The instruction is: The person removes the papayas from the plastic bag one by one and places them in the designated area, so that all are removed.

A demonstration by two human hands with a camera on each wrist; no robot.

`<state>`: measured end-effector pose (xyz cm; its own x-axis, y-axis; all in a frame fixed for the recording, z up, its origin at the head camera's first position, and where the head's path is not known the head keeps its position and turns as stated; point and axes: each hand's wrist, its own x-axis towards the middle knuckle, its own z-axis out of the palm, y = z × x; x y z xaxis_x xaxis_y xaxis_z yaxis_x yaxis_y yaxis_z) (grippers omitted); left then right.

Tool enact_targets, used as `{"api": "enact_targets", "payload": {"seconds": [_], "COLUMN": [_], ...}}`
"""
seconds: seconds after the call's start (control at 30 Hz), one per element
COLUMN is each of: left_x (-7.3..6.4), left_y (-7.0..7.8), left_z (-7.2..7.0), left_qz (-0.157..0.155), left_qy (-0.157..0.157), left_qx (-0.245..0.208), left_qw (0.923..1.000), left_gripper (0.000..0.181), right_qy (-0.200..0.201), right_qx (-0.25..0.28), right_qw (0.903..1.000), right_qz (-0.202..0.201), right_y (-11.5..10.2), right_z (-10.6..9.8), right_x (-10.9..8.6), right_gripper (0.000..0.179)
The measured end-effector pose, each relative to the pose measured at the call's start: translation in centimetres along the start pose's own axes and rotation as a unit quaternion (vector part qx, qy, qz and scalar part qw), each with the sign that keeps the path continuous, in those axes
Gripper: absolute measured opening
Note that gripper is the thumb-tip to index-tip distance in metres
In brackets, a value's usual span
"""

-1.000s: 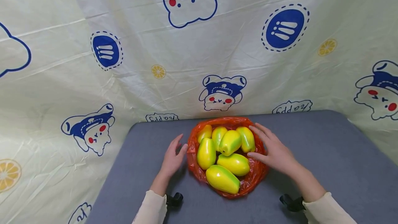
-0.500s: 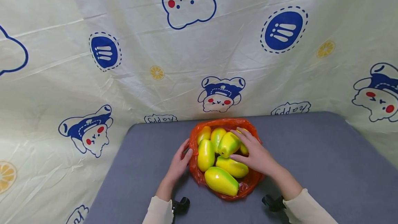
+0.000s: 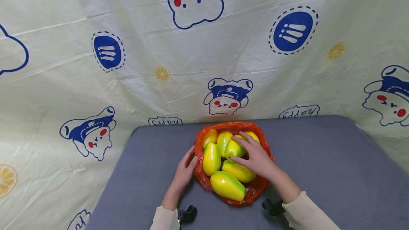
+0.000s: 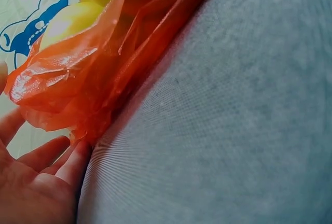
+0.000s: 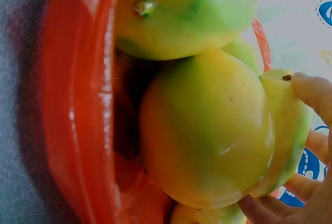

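Observation:
A red plastic bag (image 3: 199, 173) stands with its mouth wide on the grey table, holding several yellow-green papayas. In the head view my right hand (image 3: 258, 160) reaches over the bag's right side, thumb and fingers around the upper middle papaya (image 3: 232, 149). The right wrist view shows my thumb (image 5: 314, 92) touching that papaya (image 5: 282, 125) near its dark tip, with the other fingers beyond it. My left hand (image 3: 184, 171) lies along the bag's left outer side. Its fingers (image 4: 44, 154) touch the bag's lower wall (image 4: 78, 89) in the left wrist view.
Other papayas (image 3: 227, 185) lie packed in the bag, one (image 3: 211, 159) at the left. The grey table (image 3: 322, 159) extends to both sides. Behind its far edge hangs a pale printed sheet (image 3: 191, 52). Each wrist carries a black device (image 3: 189, 214).
My right hand has moved left from the bag's right rim onto the upper middle papaya. My left hand has come in from beside the bag to touch its left side.

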<state>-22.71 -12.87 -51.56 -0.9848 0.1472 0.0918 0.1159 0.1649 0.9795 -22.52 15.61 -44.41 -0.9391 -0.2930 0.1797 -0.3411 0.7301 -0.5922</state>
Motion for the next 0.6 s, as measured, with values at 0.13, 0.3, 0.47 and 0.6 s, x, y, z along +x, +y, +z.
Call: {"api": "enact_targets", "payload": {"seconds": [0.13, 0.3, 0.47, 0.6], "left_x": [-0.1, -0.1, -0.3, -0.5], "left_y": [-0.1, -0.3, -0.2, -0.1], "left_z": [0.0, 0.1, 0.0, 0.1], "left_qz": [0.002, 0.015, 0.016, 0.016], "left_qy": [0.003, 0.001, 0.0, -0.004], "left_qx": [0.004, -0.003, -0.01, -0.003], "left_qw": [1.0, 0.9999, 0.9998, 0.9999], "left_gripper": [0.053, 0.053, 0.054, 0.056], "right_qy": [0.007, 0.026, 0.066, 0.111], "right_qx": [0.012, 0.02, 0.032, 0.027], "right_qw": [0.9999, 0.9994, 0.9972, 0.9935], "right_qz": [-0.003, -0.007, -0.014, -0.002], "right_y": [0.0, 0.0, 0.3, 1.3], "right_z": [0.1, -0.3, -1.8, -3.5], "right_x": [0.0, -0.4, -0.9, -1.2], "right_gripper": [0.069, 0.069, 0.069, 0.068]}}
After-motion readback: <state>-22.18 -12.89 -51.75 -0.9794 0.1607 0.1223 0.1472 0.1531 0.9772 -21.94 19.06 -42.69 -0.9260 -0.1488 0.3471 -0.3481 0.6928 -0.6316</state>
